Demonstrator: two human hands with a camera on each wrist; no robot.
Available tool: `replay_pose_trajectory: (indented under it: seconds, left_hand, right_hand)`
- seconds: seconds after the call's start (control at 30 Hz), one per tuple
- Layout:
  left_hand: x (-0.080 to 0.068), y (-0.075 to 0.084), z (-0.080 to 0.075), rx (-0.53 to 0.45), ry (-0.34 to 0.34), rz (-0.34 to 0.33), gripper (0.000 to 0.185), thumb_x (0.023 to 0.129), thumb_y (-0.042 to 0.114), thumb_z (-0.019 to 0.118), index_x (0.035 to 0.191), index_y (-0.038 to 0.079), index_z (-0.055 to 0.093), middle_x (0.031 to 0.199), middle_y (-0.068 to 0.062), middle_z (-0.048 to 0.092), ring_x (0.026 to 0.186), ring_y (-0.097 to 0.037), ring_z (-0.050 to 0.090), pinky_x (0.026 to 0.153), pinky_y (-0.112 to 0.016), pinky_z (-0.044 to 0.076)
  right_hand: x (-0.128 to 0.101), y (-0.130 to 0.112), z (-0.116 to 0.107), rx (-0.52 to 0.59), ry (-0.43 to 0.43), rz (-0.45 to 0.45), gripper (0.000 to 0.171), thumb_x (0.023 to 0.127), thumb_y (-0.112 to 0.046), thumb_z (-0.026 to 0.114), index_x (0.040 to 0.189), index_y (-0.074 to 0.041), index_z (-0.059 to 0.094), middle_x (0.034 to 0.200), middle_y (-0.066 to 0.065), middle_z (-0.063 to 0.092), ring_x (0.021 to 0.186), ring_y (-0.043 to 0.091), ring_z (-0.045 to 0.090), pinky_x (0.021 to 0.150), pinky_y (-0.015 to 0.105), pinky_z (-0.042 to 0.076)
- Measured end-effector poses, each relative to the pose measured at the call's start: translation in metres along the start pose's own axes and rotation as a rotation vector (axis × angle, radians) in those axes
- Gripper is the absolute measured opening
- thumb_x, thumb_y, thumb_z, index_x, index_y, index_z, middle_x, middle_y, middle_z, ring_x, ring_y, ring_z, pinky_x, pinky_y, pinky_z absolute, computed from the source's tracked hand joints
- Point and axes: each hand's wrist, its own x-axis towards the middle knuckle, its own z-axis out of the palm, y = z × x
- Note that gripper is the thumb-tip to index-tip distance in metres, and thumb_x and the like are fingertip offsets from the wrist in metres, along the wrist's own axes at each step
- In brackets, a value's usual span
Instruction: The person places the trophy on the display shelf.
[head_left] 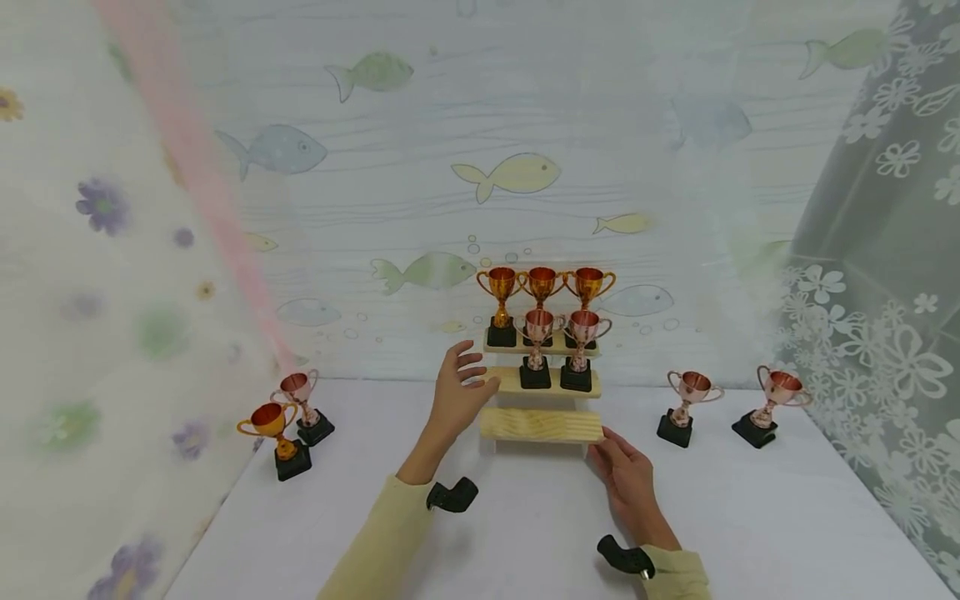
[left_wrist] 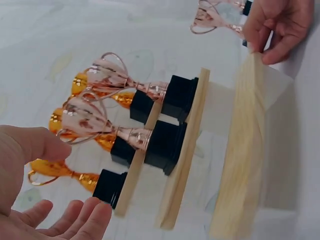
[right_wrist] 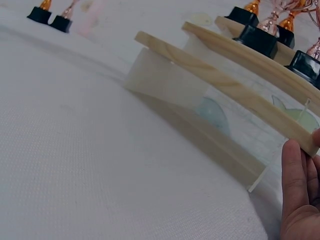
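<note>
A three-tier stand with wooden shelves stands before me; its lowest shelf carries nothing. My right hand pinches the right end of that shelf between thumb and fingers, also seen in the left wrist view. Two rose-gold trophy cups with black bases stand on the right part of the middle shelf. Behind them, three gold trophy cups line the top shelf, two partly hidden. Beside the left end of the middle shelf is my left hand, its fingers spread, holding nothing.
On the white-covered table at left, a gold trophy cup stands in front of a rose-gold one. Two more rose-gold cups stand at right. A fish-patterned curtain hangs behind the stand.
</note>
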Motion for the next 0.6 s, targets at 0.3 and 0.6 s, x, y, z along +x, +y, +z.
replay_pose_trajectory:
  seconds: [0.3, 0.6]
  left_hand:
    - [-0.049, 0.010, -0.067, 0.058, 0.105, 0.196, 0.054, 0.091, -0.008, 0.068, 0.141, 0.004, 0.050, 0.126, -0.018, 0.061, 0.111, -0.026, 0.064, 0.090, -0.023, 0.057]
    - [-0.100, 0.038, -0.148, 0.131, 0.402, 0.452, 0.051, 0.085, -0.021, 0.066, 0.133, -0.009, 0.055, 0.121, -0.007, 0.065, 0.110, -0.015, 0.064, 0.091, -0.014, 0.054]
  right_hand:
    - [0.001, 0.000, 0.000, -0.003, 0.003, 0.003, 0.053, 0.105, -0.011, 0.051, 0.155, -0.001, 0.036, 0.140, 0.008, 0.052, 0.100, -0.001, 0.066, 0.100, 0.020, 0.052]
    - [-0.001, 0.001, 0.001, 0.008, 0.005, 0.006, 0.053, 0.105, -0.010, 0.051, 0.155, 0.000, 0.036, 0.124, -0.002, 0.060, 0.099, -0.001, 0.066, 0.100, 0.020, 0.052]
